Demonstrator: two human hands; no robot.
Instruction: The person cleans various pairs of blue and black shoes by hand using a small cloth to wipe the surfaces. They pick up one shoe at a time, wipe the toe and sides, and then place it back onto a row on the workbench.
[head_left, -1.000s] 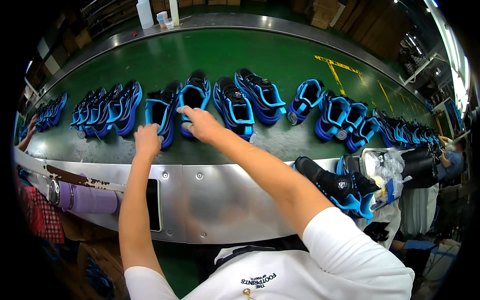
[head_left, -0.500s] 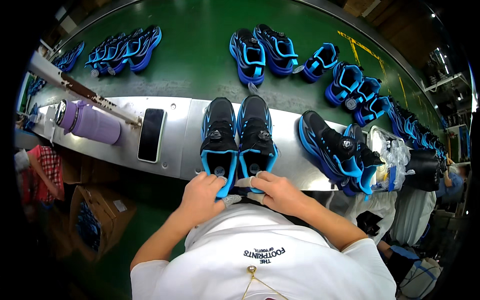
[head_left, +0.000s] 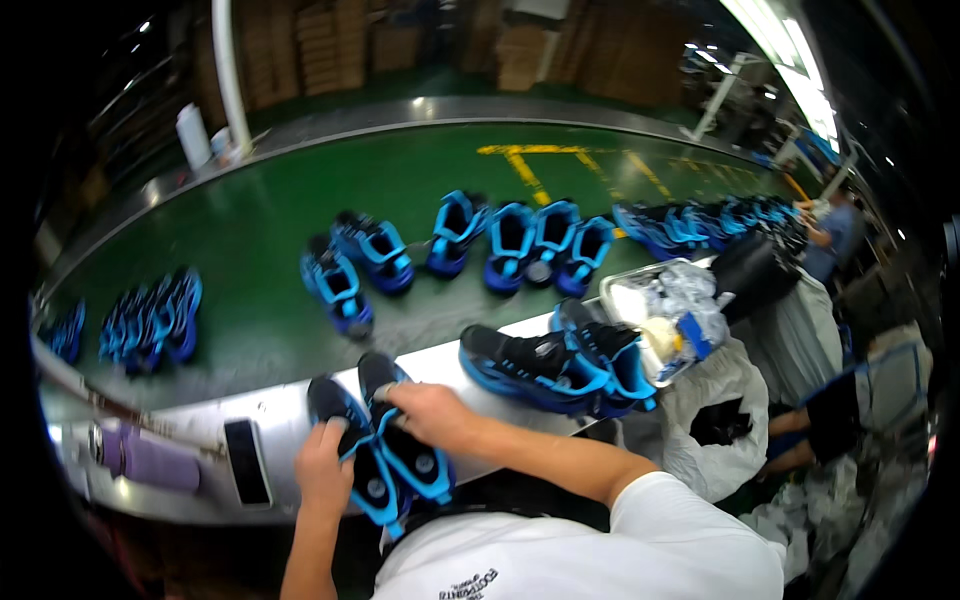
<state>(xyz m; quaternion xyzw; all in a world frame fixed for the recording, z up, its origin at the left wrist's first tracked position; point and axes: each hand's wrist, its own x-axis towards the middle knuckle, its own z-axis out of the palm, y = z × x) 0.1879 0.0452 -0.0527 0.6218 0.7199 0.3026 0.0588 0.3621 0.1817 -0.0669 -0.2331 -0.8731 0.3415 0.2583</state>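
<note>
Two black sneakers with bright blue trim stand side by side on the metal bench edge, toes pointing away from me. My left hand [head_left: 324, 468] is closed on the upper of the left sneaker [head_left: 372, 488], around its tongue. My right hand [head_left: 436, 414] grips the upper of the right sneaker [head_left: 430, 470] near its front closure. Its fingertips, in pale finger covers, are partly blurred. Round pale labels show on both insoles. To the right, another pair of matching sneakers [head_left: 530, 370] rests on the bench, close to my right forearm.
A phone [head_left: 247, 462] and a purple tumbler [head_left: 150, 458] lie left on the metal ledge [head_left: 275, 405]. More sneakers [head_left: 512, 245] line the green conveyor belt [head_left: 240, 265]. At right are a tray of plastic-wrapped items [head_left: 665, 330], a white bag [head_left: 715, 450] and a person [head_left: 835, 235].
Both hands have moved from the heel openings forward to the uppers near the tongues. My view has swung right and up, showing more of the belt's far side.
</note>
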